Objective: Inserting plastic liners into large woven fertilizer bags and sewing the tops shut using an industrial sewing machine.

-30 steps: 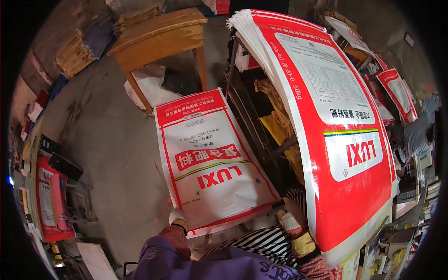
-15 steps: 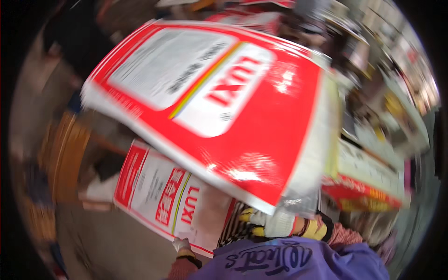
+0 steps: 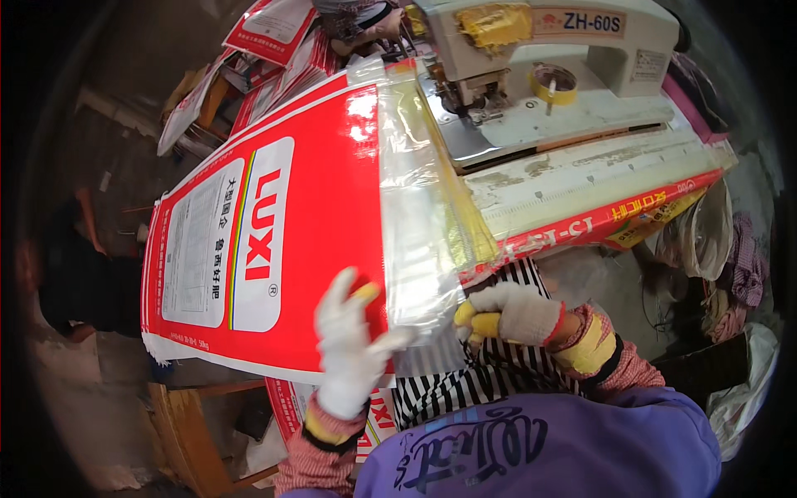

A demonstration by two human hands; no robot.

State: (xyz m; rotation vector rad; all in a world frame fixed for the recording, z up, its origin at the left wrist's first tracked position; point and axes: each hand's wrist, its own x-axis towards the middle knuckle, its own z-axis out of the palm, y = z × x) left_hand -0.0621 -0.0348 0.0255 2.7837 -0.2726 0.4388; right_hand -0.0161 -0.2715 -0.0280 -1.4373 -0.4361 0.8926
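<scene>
A red and white printed sack (image 3: 274, 241) lay spread across the counter (image 3: 581, 187), its clear liner end beside the sewing machine (image 3: 548, 62). The left hand (image 3: 353, 344) pressed flat on it, fingers spread; the right hand (image 3: 510, 315) gripped its liner edge.

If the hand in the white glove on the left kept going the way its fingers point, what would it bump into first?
The left hand points up and right, already lying on the red-and-white sack. Sliding on, it would probably meet the sack's clear plastic liner first, then the sewing machine.
</scene>
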